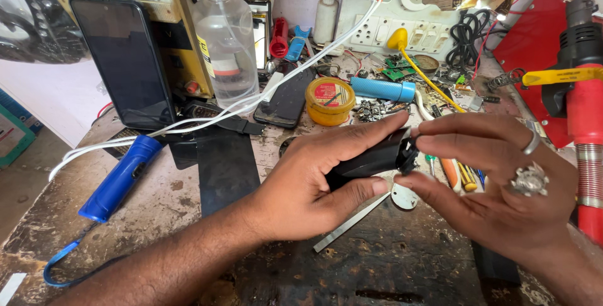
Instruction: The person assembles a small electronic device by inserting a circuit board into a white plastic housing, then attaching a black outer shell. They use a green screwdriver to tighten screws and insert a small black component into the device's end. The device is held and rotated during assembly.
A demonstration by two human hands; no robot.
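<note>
While a blue torch (119, 177) lies far left on the worn table (402, 268), the left hand (311, 187) grips a small black gadget (374, 158) over the middle, and the right hand (502, 187) pinches its end with fingertips.
</note>
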